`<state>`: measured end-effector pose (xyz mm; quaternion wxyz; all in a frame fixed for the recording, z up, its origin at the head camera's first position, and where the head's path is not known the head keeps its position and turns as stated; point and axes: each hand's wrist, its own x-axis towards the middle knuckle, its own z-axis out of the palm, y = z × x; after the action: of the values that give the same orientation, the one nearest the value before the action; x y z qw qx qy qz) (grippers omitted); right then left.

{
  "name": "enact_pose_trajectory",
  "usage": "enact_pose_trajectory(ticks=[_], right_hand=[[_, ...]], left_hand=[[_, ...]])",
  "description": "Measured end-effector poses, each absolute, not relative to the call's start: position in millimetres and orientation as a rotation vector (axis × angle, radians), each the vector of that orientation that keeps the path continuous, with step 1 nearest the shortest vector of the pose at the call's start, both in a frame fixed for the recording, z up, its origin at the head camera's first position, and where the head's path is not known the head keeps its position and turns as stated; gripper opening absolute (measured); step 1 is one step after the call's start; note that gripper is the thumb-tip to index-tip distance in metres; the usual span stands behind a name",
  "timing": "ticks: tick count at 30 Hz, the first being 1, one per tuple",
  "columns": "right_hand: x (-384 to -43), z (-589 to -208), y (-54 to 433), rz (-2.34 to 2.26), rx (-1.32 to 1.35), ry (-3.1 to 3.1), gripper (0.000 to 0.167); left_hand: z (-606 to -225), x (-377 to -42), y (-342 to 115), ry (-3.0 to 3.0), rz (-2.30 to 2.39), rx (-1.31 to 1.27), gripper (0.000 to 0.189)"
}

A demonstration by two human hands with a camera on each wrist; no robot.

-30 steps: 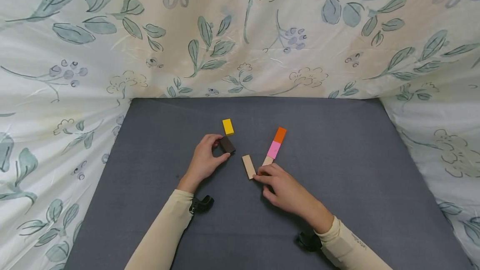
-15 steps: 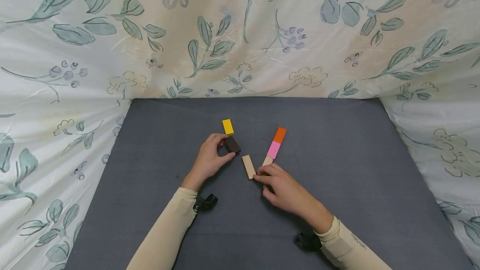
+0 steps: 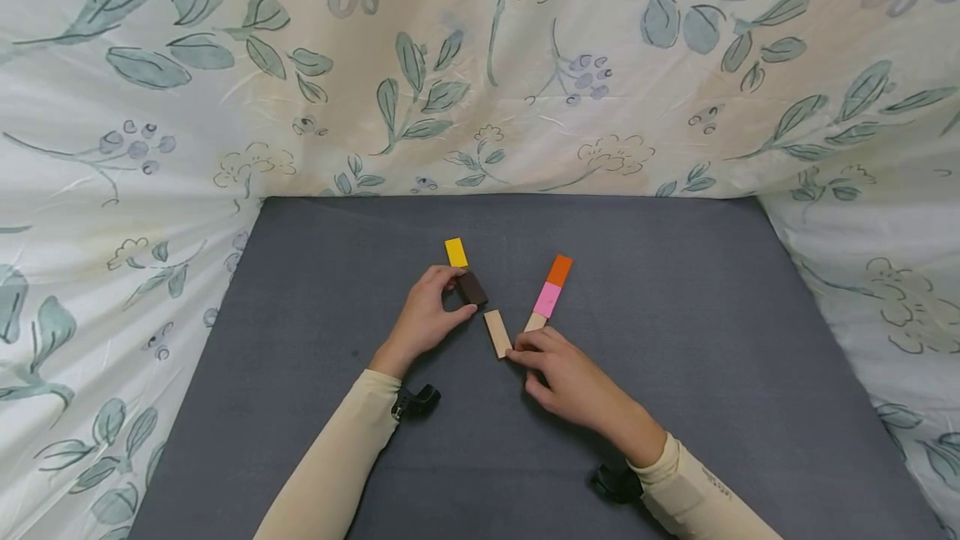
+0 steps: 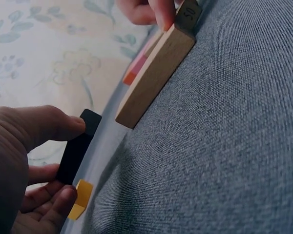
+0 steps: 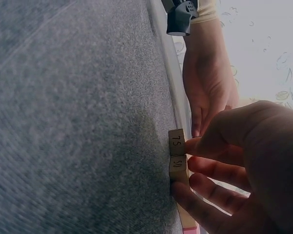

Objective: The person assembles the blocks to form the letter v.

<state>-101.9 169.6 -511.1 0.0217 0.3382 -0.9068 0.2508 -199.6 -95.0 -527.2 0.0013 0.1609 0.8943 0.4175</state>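
My left hand (image 3: pixel 420 315) pinches a dark brown wooden block (image 3: pixel 472 287) by its ends, thumb at the near end and fingers at the far end. Just beyond that block is a yellow block (image 3: pixel 456 252). My right hand (image 3: pixel 570 377) rests its fingertips on the near ends of two plain wooden blocks, with the thumb apart from them. The left plain block (image 3: pixel 497 334) bears the number 75 on its end; the right plain block (image 5: pixel 178 168) bears 50 and is mostly covered by fingers. A pink block (image 3: pixel 547 300) and an orange block (image 3: pixel 560 270) continue its line.
All the blocks are on a grey cloth-covered table (image 3: pixel 675 290). A white curtain (image 3: pixel 480 107) with leaf and flower prints hangs behind it and along the sides. Black wrist cameras are strapped under both sleeves.
My left hand has carried the dark brown block a little to the right, towards the left plain block. The right hand and the other blocks keep their places.
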Motion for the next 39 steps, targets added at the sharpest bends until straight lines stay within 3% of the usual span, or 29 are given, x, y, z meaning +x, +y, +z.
enact_pose_trajectory(ticks=[39], right_hand=[[-102,-513,171,0.785,1.031,-2.818,0.036]], left_hand=[[-534,-206,-82,2.777,1.150,0.624,0.055]])
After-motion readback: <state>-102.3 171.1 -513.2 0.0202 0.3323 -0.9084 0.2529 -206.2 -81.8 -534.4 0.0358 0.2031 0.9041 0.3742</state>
